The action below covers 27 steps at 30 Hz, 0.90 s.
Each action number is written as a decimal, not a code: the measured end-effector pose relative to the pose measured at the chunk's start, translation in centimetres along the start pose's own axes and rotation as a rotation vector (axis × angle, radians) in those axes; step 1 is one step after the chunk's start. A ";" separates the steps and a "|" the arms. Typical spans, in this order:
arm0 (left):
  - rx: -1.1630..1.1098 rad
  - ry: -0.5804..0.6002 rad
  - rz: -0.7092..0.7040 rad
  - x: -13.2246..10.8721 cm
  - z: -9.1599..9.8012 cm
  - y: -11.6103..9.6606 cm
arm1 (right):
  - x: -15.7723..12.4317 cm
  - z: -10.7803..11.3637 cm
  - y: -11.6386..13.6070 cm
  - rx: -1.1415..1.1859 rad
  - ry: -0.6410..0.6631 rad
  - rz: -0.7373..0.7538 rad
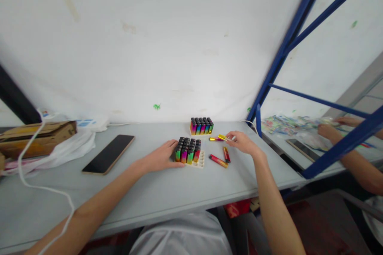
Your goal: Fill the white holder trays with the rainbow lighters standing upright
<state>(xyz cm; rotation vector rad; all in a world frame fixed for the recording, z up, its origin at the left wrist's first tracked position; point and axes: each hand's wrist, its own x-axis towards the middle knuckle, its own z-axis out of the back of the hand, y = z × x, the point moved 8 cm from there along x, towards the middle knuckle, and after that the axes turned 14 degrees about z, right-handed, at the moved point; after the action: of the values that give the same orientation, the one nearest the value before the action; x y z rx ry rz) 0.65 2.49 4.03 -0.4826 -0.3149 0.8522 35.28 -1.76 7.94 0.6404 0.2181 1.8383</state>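
Note:
My left hand (pixel 163 156) is closed around the left side of a white tray (pixel 201 162) with round holes, thumb at the front and fingers behind. Several shiny rainbow-coloured tubes with black tops (pixel 187 150), like vape pens or lighters, stand upright in it; holes on its right side show bare. My right hand (pixel 241 142) pinches a yellow metallic tube (pixel 223 137) by its right end, above the table, right of the tray. A small white bit shows by the fingers. Loose red-and-gold tubes (pixel 218 161) lie below that hand, and another yellow one (pixel 214 139) lies beside it.
A second group of upright tubes (pixel 202 126) stands farther back near the wall. A dark phone (pixel 109 154) lies to the left, near a cardboard box (pixel 38 137), a white plastic bag (pixel 74 147) and a white cable (pixel 44 187). Blue bed-frame bars (pixel 278 59) rise at right; another person's arm (pixel 350 155) works beyond.

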 end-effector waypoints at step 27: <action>0.003 0.012 -0.022 -0.2 0.2 -0.8 | 3.4 -6.8 12.0 1.084 -0.266 -0.145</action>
<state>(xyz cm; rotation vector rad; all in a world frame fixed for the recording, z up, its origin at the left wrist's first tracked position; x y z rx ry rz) 0.90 1.93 4.59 -0.4803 -0.3078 0.8279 21.04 -1.91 8.69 1.5393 1.0811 1.3652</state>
